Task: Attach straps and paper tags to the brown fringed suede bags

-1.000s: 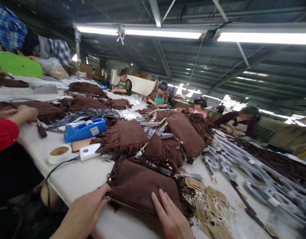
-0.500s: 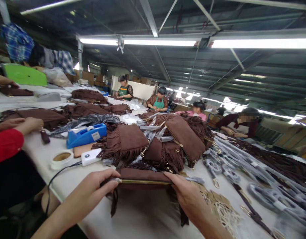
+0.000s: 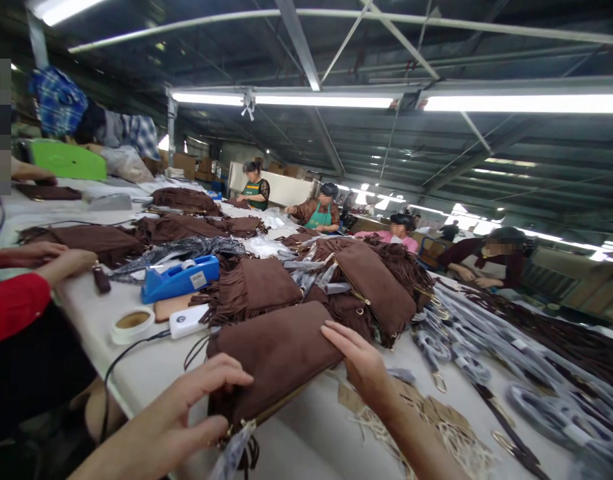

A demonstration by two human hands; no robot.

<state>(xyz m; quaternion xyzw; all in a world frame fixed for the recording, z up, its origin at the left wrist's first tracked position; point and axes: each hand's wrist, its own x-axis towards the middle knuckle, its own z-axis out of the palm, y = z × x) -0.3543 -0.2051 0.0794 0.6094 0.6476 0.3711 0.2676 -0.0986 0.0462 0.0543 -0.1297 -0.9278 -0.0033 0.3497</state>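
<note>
A brown suede zip bag [image 3: 279, 353] lies slanted in front of me, its smooth face up and its gold zip along the near edge. My left hand [image 3: 186, 400] is at the bag's left end, thumb and fingers spread apart, the fingertips at its surface. At the right end, my right hand [image 3: 361, 357] grips the edge, with straight fingers over the top and the thumb hidden. A plastic-wrapped zip pull [image 3: 234, 450] hangs from the near left corner. Behind the bag is a heap of similar fringed brown bags [image 3: 376, 280].
On the left are a blue tape dispenser [image 3: 180, 279], a tape roll [image 3: 131, 325] and a white device [image 3: 188, 321] with a black cable. A co-worker's red sleeve [image 3: 16, 307] is beside them. Wrapped straps [image 3: 541, 407] and tan tags [image 3: 436, 413] lie right. Other people work farther back.
The bag has turned from zip edge facing up, held at both ends, to its broad face up. My left hand has loosened and spread its fingers. The view has shifted slightly.
</note>
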